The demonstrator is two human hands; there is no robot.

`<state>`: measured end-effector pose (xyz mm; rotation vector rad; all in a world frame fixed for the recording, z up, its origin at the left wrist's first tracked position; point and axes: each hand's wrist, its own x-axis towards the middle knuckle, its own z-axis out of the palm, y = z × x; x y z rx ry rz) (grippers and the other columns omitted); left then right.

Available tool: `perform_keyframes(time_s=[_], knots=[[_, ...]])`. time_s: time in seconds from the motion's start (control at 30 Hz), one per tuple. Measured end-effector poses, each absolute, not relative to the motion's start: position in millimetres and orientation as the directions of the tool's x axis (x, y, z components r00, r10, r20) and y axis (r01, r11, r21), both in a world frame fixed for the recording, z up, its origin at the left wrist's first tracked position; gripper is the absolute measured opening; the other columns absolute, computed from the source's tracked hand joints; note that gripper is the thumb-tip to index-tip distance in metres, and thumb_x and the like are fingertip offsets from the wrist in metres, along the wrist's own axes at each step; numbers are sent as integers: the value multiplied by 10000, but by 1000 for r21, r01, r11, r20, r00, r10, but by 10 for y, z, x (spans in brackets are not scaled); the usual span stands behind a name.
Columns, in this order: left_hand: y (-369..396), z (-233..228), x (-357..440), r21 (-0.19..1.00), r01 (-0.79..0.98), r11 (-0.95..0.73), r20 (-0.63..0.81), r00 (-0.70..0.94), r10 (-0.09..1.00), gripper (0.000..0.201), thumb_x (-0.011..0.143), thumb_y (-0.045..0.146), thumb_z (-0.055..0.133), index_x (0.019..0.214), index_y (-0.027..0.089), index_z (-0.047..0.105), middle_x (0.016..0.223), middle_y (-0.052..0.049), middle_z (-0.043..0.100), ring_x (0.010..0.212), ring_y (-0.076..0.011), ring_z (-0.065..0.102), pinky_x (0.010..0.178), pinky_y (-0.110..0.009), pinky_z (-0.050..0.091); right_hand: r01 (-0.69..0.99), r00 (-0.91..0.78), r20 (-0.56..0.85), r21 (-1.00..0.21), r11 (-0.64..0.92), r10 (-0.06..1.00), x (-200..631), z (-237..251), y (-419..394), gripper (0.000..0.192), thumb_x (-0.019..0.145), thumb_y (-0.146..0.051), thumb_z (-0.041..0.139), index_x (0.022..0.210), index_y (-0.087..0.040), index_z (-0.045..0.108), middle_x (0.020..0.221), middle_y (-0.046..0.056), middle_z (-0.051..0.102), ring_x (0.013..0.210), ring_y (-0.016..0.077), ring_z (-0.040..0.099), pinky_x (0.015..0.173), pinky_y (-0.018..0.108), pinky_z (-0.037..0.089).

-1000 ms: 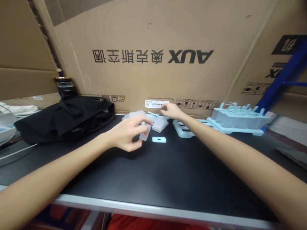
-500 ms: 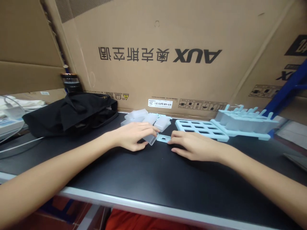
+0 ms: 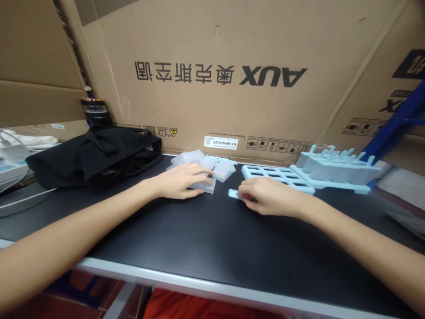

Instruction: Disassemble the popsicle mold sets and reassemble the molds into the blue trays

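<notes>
A translucent mould cup [image 3: 205,186] is pressed under the fingers of the left hand [image 3: 181,181], which lies flat and spread over it on the black table [image 3: 212,239], not closed around it. Just behind that cup, a small cluster of more translucent cups [image 3: 212,166] is seen lying on their sides near the foot of the big cardboard box [image 3: 212,75]. The right hand [image 3: 265,199] is curled on the table with its fingertips pinched on a small light blue lid piece [image 3: 233,193], of which only the left end shows beyond the fingers; the piece lies flat on the table, between the two hands and just right of the held cup. Behind the right hand, a light blue grid frame [image 3: 277,175] with rows of rectangular openings is laid flat, and touching its right end a light blue mould tray [image 3: 335,170] filled with cups and upright stick handles is seen. To the left, a black bag [image 3: 93,153] is slumped against the box, with a dark jar [image 3: 94,113] standing behind it. A blue rack post [image 3: 395,122] is seen slanting at the far right.
</notes>
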<state>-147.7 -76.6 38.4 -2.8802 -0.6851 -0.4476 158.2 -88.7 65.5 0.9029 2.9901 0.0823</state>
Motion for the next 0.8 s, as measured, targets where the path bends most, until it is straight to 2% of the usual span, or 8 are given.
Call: perform_keyframes(time_s=[0.07, 0.17, 0.27, 0.37, 0.43, 0.5, 0.63, 0.8], knots=[[-748, 373, -1488, -83, 469, -879, 311, 850, 424, 324, 986, 331, 535, 1290, 241, 602, 1473, -114, 535, 1321, -275, 529, 1119, -471, 412, 540, -840, -20, 76, 838, 543, 1602, 679, -908, 116, 810, -116, 539, 761, -191, 614, 818, 52, 670, 706, 165, 581, 661, 282, 399], [-718, 349, -1502, -85, 474, -876, 314, 848, 428, 331, 1005, 340, 510, 1314, 255, 594, 1472, -105, 539, 1336, -269, 516, 1131, -467, 396, 515, -857, 15, 26, 857, 515, 1628, 798, -857, 108, 775, -117, 554, 760, -192, 631, 772, 33, 666, 670, 151, 574, 649, 272, 402], [-679, 310, -1515, -86, 475, -876, 328, 844, 425, 347, 1017, 323, 490, 1349, 277, 581, 1460, -97, 553, 1327, -264, 523, 1124, -473, 397, 481, -861, 172, -32, 876, 479, 1578, 1007, -627, 142, 758, -132, 562, 811, -190, 680, 782, 22, 692, 687, 150, 608, 676, 269, 425], [-650, 270, -1524, -101, 487, -868, 331, 839, 432, 373, 1025, 329, 477, 1386, 288, 557, 1467, -94, 549, 1319, -268, 526, 1114, -481, 402, 543, -781, 370, 7, 839, 503, 1387, 1161, -245, 167, 745, -148, 565, 816, -182, 711, 764, 26, 703, 674, 159, 608, 675, 283, 420], [-644, 254, -1527, -115, 499, -859, 323, 837, 442, 385, 1030, 337, 467, 1404, 287, 542, 1479, -88, 540, 1316, -270, 525, 1108, -482, 406, 624, -722, 422, 51, 780, 549, 1206, 1171, 22, 196, 759, -139, 540, 825, -170, 722, 773, 43, 707, 677, 163, 598, 674, 292, 407], [-648, 250, -1527, -127, 503, -855, 317, 837, 446, 390, 1034, 339, 458, 1414, 286, 532, 1491, -82, 531, 1316, -271, 524, 1105, -483, 408, 694, -683, 397, 92, 714, 613, 1038, 1116, 236, 247, 765, -120, 526, 889, -151, 736, 848, 79, 724, 729, 178, 614, 677, 294, 399], [-655, 251, -1520, -124, 502, -856, 322, 836, 444, 395, 1035, 349, 457, 1421, 294, 520, 1493, -70, 533, 1326, -263, 522, 1118, -475, 404, 733, -661, 352, 114, 670, 663, 957, 980, 398, 275, 801, -138, 514, 947, -152, 746, 949, 115, 737, 817, 221, 645, 682, 302, 404], [-656, 257, -1512, -119, 493, -862, 329, 839, 434, 390, 1036, 365, 447, 1408, 283, 531, 1469, -78, 554, 1329, -259, 526, 1129, -459, 401, 756, -644, 344, 151, 637, 683, 1680, 1059, 255, 249, 855, -230, 524, 990, -177, 727, 1044, 93, 740, 934, 243, 660, 793, 317, 449]])
